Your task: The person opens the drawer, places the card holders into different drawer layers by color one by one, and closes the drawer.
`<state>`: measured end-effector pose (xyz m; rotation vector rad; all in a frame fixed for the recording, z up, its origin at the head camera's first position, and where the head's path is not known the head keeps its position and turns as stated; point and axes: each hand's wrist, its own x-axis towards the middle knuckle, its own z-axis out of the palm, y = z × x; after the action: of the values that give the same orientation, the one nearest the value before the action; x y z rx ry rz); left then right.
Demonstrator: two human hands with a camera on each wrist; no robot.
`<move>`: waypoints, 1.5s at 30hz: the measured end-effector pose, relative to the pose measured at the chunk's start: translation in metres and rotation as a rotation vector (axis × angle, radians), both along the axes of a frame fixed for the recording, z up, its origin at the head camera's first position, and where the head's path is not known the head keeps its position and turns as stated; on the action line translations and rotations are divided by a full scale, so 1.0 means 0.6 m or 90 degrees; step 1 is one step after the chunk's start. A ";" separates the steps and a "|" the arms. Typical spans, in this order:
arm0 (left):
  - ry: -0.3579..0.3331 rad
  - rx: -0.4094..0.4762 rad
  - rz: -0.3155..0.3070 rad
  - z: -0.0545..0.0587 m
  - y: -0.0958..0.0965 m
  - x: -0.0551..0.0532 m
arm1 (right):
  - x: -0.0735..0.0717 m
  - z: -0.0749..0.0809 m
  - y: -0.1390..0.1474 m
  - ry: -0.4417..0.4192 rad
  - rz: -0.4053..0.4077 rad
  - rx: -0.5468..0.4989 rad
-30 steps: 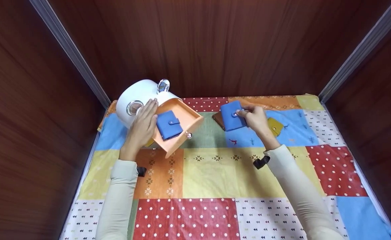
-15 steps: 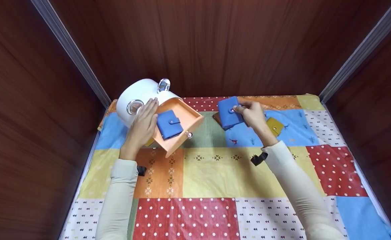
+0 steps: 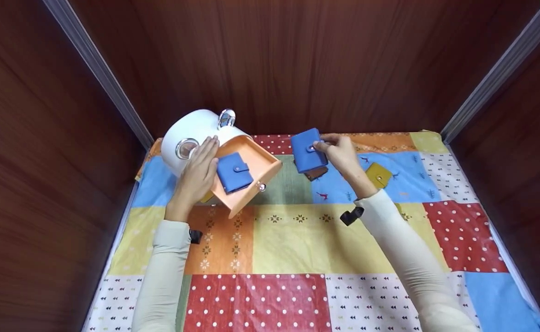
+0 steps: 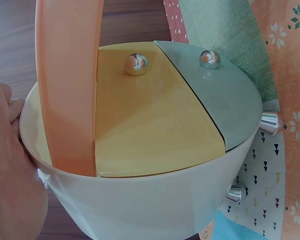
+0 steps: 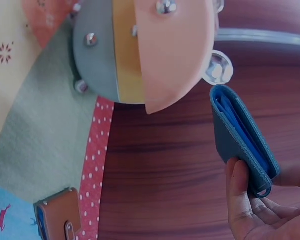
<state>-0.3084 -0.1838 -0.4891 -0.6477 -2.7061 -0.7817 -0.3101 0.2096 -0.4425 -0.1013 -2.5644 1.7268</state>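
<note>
My right hand (image 3: 343, 157) pinches a blue snap wallet (image 3: 308, 150) by its strap side, in the air right of the white round-topped cabinet (image 3: 182, 127). In the right wrist view that wallet (image 5: 242, 137) is seen edge-on, thumb on one face. My left hand (image 3: 198, 173) lies with straight fingers against the cabinet's top. The cabinet's orange drawer (image 3: 270, 173) is pulled out, and another blue wallet (image 3: 234, 171) lies inside it. In the left wrist view, the yellow drawer front (image 4: 150, 115) and green drawer front (image 4: 225, 95) are closed.
A brown wallet (image 3: 317, 174) lies on the patchwork tablecloth (image 3: 288, 244), partly covered by the held wallet in the head view. Farther right lies a mustard wallet (image 3: 378, 175). Round chrome feet (image 3: 226, 118) stick out from the cabinet. Wood panels (image 3: 270, 64) enclose the table's back and sides.
The right hand has carried the blue wallet left and slightly away from me, uncovering a different part of the brown wallet. The left hand and the drawer have stayed in place.
</note>
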 end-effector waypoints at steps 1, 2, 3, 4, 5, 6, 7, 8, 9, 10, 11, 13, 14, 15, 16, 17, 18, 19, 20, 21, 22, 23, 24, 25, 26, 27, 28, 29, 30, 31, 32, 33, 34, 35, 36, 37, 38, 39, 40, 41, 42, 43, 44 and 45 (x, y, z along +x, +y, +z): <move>0.003 0.001 -0.001 0.000 0.000 0.000 | 0.000 0.001 -0.002 0.000 0.001 -0.001; 0.006 0.003 -0.003 -0.001 0.000 0.000 | 0.000 0.002 -0.004 -0.001 0.001 0.000; 0.010 0.005 -0.004 -0.001 0.000 0.000 | 0.000 0.003 -0.006 -0.003 0.000 -0.002; 0.013 0.005 -0.005 -0.001 0.001 0.000 | 0.001 0.004 -0.008 -0.003 0.001 -0.001; 0.016 0.006 -0.006 -0.001 0.001 0.000 | 0.002 0.005 -0.010 -0.003 0.003 -0.002; 0.019 0.006 -0.007 -0.002 0.001 0.000 | 0.002 0.006 -0.012 -0.005 0.004 -0.004; 0.021 0.006 -0.007 -0.002 0.001 0.000 | 0.003 0.007 -0.015 -0.005 0.005 -0.005; 0.023 0.006 -0.007 -0.003 0.000 0.000 | 0.003 0.009 -0.017 -0.004 0.005 -0.005; 0.026 0.006 -0.008 -0.003 0.000 -0.001 | 0.004 0.010 -0.020 -0.003 0.006 -0.006; 0.027 0.006 -0.007 -0.003 0.000 -0.001 | 0.004 0.011 -0.022 -0.001 0.007 -0.006; 0.028 0.006 -0.008 -0.003 0.000 -0.001 | 0.004 0.012 -0.025 -0.001 0.007 -0.006; 0.030 0.005 -0.008 -0.004 0.000 -0.001 | 0.004 0.013 -0.029 0.002 0.009 -0.008; 0.030 0.005 -0.009 -0.003 -0.001 -0.001 | 0.004 0.013 -0.031 0.004 0.010 -0.009; 0.029 0.004 -0.010 -0.003 -0.001 -0.001 | 0.004 0.013 -0.033 0.004 0.012 -0.011; 0.028 0.003 -0.009 -0.002 -0.001 -0.001 | 0.004 0.013 -0.035 0.004 0.015 -0.015; 0.027 0.001 -0.010 -0.002 -0.001 -0.001 | 0.003 0.014 -0.037 0.004 0.017 -0.020; 0.025 0.000 -0.009 -0.001 -0.001 -0.001 | 0.003 0.014 -0.039 0.004 0.019 -0.025; 0.022 -0.003 -0.009 0.000 -0.001 -0.001 | 0.003 0.014 -0.041 0.004 0.022 -0.029; 0.019 -0.003 -0.008 0.000 -0.001 -0.001 | 0.003 0.015 -0.044 0.003 0.025 -0.034; 0.017 -0.004 -0.007 0.001 -0.001 0.000 | 0.002 0.015 -0.046 0.003 0.027 -0.039; 0.016 -0.005 -0.006 0.001 -0.001 0.000 | 0.002 0.016 -0.048 0.003 0.030 -0.044; 0.014 -0.007 -0.005 0.001 -0.001 0.000 | 0.001 0.016 -0.051 0.003 0.031 -0.047; 0.012 -0.009 -0.004 0.001 -0.001 0.000 | 0.001 0.016 -0.053 0.003 0.034 -0.050; 0.009 -0.011 -0.003 0.001 -0.001 0.000 | 0.000 0.016 -0.056 0.001 0.035 -0.049; 0.007 -0.013 -0.002 0.001 -0.001 -0.001 | -0.001 0.016 -0.058 -0.002 0.035 -0.051; 0.007 -0.015 -0.001 0.001 -0.001 -0.001 | -0.003 0.016 -0.061 -0.004 0.036 -0.054; 0.007 -0.016 0.000 0.001 -0.001 -0.001 | -0.004 0.015 -0.064 -0.006 0.036 -0.058; 0.006 -0.016 0.000 0.001 -0.001 -0.001 | -0.005 0.015 -0.066 -0.008 0.037 -0.061; 0.007 -0.015 0.000 0.001 0.000 -0.001 | -0.007 0.015 -0.068 -0.010 0.038 -0.065; 0.010 -0.013 0.000 0.001 0.000 -0.001 | -0.008 0.014 -0.071 -0.012 0.039 -0.068; 0.013 -0.012 -0.001 0.001 0.000 0.000 | -0.009 0.013 -0.073 -0.012 0.042 -0.074; 0.015 -0.010 -0.001 0.001 0.001 0.000 | -0.010 0.012 -0.075 -0.012 0.044 -0.075; 0.016 -0.007 -0.002 0.001 0.001 0.000 | -0.011 0.012 -0.078 -0.012 0.045 -0.078; 0.015 -0.005 -0.003 0.000 0.001 0.000 | -0.013 0.012 -0.081 -0.012 0.046 -0.078; 0.014 -0.004 -0.002 0.000 0.001 0.000 | -0.014 0.011 -0.084 -0.012 0.047 -0.080; 0.013 -0.003 -0.001 0.000 0.001 0.000 | -0.015 0.011 -0.087 -0.013 0.048 -0.081; 0.012 -0.003 -0.001 -0.001 0.001 0.000 | -0.016 0.011 -0.090 -0.013 0.048 -0.084; 0.011 -0.003 -0.001 -0.001 0.001 0.000 | -0.017 0.011 -0.093 -0.012 0.048 -0.086; 0.011 -0.002 -0.001 -0.001 0.001 -0.001 | -0.018 0.011 -0.096 -0.012 0.048 -0.088; 0.010 -0.003 0.000 -0.002 0.001 -0.001 | -0.019 0.011 -0.099 -0.010 0.047 -0.091; 0.011 -0.004 0.000 -0.002 0.001 -0.002 | -0.020 0.011 -0.102 -0.009 0.048 -0.095; 0.012 -0.004 -0.001 -0.002 0.001 -0.002 | -0.020 0.011 -0.105 -0.008 0.048 -0.099; 0.012 -0.003 -0.002 -0.002 0.001 -0.002 | -0.020 0.011 -0.108 -0.006 0.050 -0.105; 0.012 -0.003 -0.001 -0.002 0.000 -0.003 | -0.021 0.011 -0.111 -0.005 0.053 -0.112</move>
<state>-0.3099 -0.1835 -0.4901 -0.6555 -2.6925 -0.7658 -0.3225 0.1430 -0.4358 -0.0077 -2.4507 1.9835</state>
